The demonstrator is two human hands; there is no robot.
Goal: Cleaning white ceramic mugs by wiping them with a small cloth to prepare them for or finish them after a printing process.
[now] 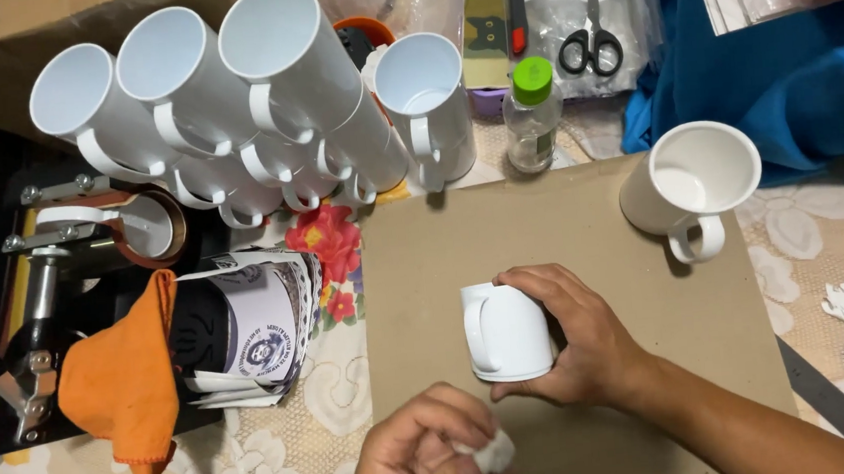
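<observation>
From the head camera, the right hand [576,340] wraps a glossy white ceramic mug [506,331] that rests on a flat brown cardboard sheet [562,226]. Fingers curl over its far side and the thumb presses the near rim, so the mug sits inside the grip with its handle pointing left. Just near of it, the left hand [424,452] pinches a small crumpled white wad [489,452] between thumb and fingertips; whether the wad is cloth or paper cannot be told, and the bottom edge cuts off the wrist.

Far right on the cardboard stands another white mug [691,186]. At far left, stacked white mugs [221,102] lean in rows. A metal mug press [91,233] sits left, partly hidden under an orange cloth [122,381], with printed paper sheets [258,325] beside it. A clear bottle with a green cap [533,113] and black-handled scissors [590,48] lie beyond.
</observation>
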